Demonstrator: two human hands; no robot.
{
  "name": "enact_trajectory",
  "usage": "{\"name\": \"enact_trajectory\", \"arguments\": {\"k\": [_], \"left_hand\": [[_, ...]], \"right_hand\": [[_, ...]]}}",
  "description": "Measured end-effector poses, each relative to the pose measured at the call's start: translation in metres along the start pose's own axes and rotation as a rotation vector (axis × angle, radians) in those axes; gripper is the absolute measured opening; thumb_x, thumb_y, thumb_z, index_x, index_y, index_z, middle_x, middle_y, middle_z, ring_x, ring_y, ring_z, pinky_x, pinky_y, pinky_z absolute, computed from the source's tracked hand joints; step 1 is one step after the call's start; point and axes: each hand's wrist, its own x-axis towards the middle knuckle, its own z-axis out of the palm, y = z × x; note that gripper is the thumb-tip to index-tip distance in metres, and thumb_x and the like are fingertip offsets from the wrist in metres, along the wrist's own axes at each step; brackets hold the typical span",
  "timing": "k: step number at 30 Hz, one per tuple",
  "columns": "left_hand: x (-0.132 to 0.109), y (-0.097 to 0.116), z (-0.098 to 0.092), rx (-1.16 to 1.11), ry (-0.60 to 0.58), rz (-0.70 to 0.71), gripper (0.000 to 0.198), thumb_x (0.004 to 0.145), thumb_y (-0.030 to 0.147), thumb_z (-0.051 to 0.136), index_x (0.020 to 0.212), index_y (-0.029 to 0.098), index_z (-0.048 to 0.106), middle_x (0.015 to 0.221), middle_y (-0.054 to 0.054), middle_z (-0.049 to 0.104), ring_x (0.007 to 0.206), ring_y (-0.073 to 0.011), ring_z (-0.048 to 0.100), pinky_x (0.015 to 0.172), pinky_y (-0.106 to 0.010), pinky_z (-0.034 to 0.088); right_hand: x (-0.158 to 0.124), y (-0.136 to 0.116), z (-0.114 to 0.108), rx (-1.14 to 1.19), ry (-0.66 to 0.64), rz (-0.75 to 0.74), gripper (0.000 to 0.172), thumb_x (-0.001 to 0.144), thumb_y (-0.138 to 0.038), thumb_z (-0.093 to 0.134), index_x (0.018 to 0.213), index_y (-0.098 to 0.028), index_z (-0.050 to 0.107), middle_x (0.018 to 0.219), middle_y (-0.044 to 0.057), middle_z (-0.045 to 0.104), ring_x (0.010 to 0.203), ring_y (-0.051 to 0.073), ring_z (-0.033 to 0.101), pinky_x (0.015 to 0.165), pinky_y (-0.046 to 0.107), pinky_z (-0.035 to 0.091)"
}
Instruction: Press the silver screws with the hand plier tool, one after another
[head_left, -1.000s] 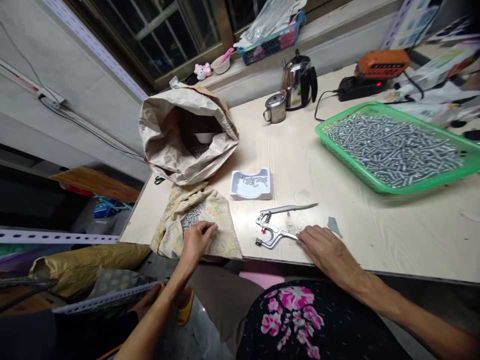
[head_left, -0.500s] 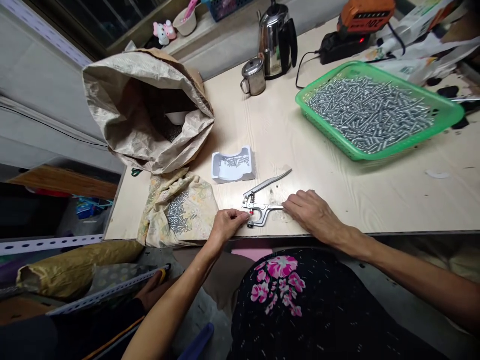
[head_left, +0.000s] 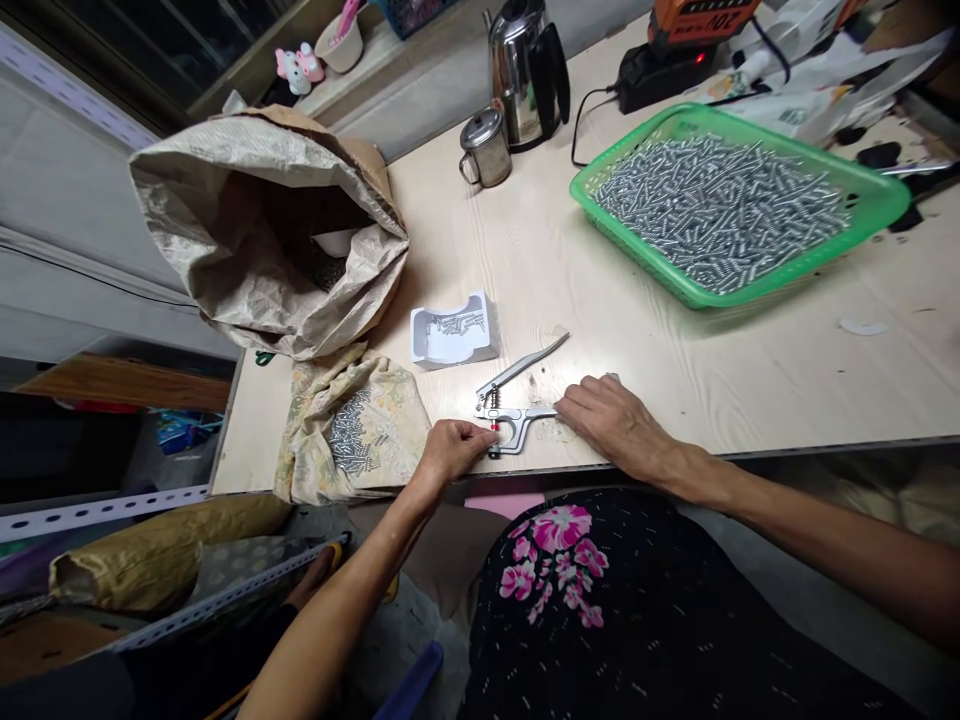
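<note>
A metal hand press tool (head_left: 514, 400) lies near the table's front edge, its upper handle raised. My right hand (head_left: 611, 420) rests on its lower handle, fingers curled over it. My left hand (head_left: 450, 450) is pinched together at the tool's jaw, holding something too small to make out. Just left of that hand, a patterned cloth (head_left: 352, 430) carries a pile of small metal pins. A small white tray (head_left: 454, 332) with a few pins sits behind the tool.
A green basket (head_left: 739, 205) full of metal pins stands at the right. An open brown paper sack (head_left: 270, 230) sits at the left back. A steel kettle (head_left: 525, 70) and a small steel cup (head_left: 484, 148) stand at the rear.
My left hand left the cloth and came right to the tool's jaw. My right hand slid further onto the lower handle. The view has tilted down and closer.
</note>
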Motion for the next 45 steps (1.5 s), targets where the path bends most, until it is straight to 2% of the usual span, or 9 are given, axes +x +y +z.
{"name": "enact_trajectory", "arguments": {"k": [8,12,17,21,27,31,34,38,45], "left_hand": [[0.001,0.013,-0.007,-0.112,-0.263,-0.120,0.048,0.055,0.056,0.080,0.055,0.015,0.055,0.042,0.006,0.044,0.038,-0.0035,0.028,0.041,-0.022,0.017],[0.000,0.014,-0.006,-0.054,-0.278,-0.176,0.046,0.057,0.053,0.081,0.054,0.015,0.055,0.045,0.005,0.049,0.037,-0.0044,0.033,0.040,-0.022,0.019],[-0.002,0.013,-0.004,-0.040,-0.264,-0.188,0.044,0.058,0.052,0.080,0.055,0.015,0.056,0.046,0.005,0.050,0.038,-0.0041,0.034,0.040,-0.021,0.021],[-0.002,0.011,-0.002,-0.036,-0.250,-0.189,0.040,0.062,0.049,0.078,0.056,0.015,0.057,0.046,0.006,0.049,0.038,-0.0043,0.033,0.040,-0.021,0.021],[-0.009,0.009,-0.001,0.099,-0.195,-0.164,0.036,0.079,0.041,0.069,0.057,0.016,0.056,0.048,0.005,0.047,0.040,-0.0063,0.034,0.044,-0.022,0.027],[-0.022,0.020,0.007,0.470,0.170,0.174,0.029,0.084,0.041,0.069,0.071,0.015,0.067,0.072,-0.003,0.060,0.066,-0.0160,0.057,0.063,-0.029,0.046],[-0.020,0.035,0.020,0.692,0.360,0.567,0.037,0.082,0.040,0.072,0.108,0.015,0.066,0.114,-0.014,0.063,0.107,-0.0282,0.057,0.091,-0.041,0.050],[0.003,0.051,0.033,0.835,0.199,0.811,0.070,0.082,0.042,0.073,0.139,0.015,0.042,0.140,-0.019,0.050,0.126,-0.0333,0.046,0.104,-0.050,0.044],[0.022,0.063,0.036,0.908,0.074,0.789,0.070,0.081,0.039,0.074,0.136,0.012,0.042,0.122,-0.014,0.056,0.110,-0.0301,0.048,0.096,-0.045,0.047]], "right_hand": [[0.003,-0.001,-0.008,0.007,-0.026,-0.006,0.024,0.096,-0.009,0.044,0.078,-0.018,0.058,0.078,0.005,0.059,0.077,0.019,0.044,0.070,0.034,0.029],[0.006,0.013,-0.011,0.117,-0.119,-0.008,0.020,0.098,-0.033,0.049,0.097,-0.019,0.063,0.102,0.008,0.065,0.094,0.023,0.053,0.077,0.036,0.038],[0.024,0.044,-0.011,0.137,-0.167,-0.094,0.085,0.080,-0.063,0.065,0.144,-0.013,0.038,0.152,0.021,0.038,0.139,0.039,0.030,0.105,0.055,0.034],[0.045,0.052,-0.015,0.133,-0.276,-0.174,0.091,0.072,-0.060,0.074,0.141,-0.012,0.041,0.139,0.022,0.051,0.130,0.040,0.041,0.106,0.058,0.033],[0.057,0.043,-0.026,0.116,-0.305,-0.213,0.061,0.074,-0.048,0.076,0.121,-0.015,0.055,0.109,0.015,0.062,0.100,0.031,0.053,0.090,0.047,0.044],[0.054,0.035,-0.033,0.133,-0.372,-0.178,0.040,0.082,-0.037,0.071,0.110,-0.012,0.058,0.104,0.015,0.061,0.093,0.027,0.052,0.079,0.040,0.046],[0.051,0.031,-0.033,0.147,-0.378,-0.157,0.035,0.085,-0.032,0.068,0.111,-0.011,0.058,0.105,0.015,0.060,0.094,0.026,0.051,0.080,0.038,0.045],[0.048,0.032,-0.030,0.128,-0.364,-0.097,0.048,0.078,-0.038,0.074,0.115,-0.012,0.056,0.106,0.013,0.059,0.096,0.026,0.050,0.080,0.037,0.045],[0.046,0.030,-0.041,0.031,-0.457,0.028,0.047,0.077,-0.043,0.076,0.108,-0.011,0.060,0.101,0.013,0.060,0.092,0.026,0.051,0.077,0.035,0.042]]}}
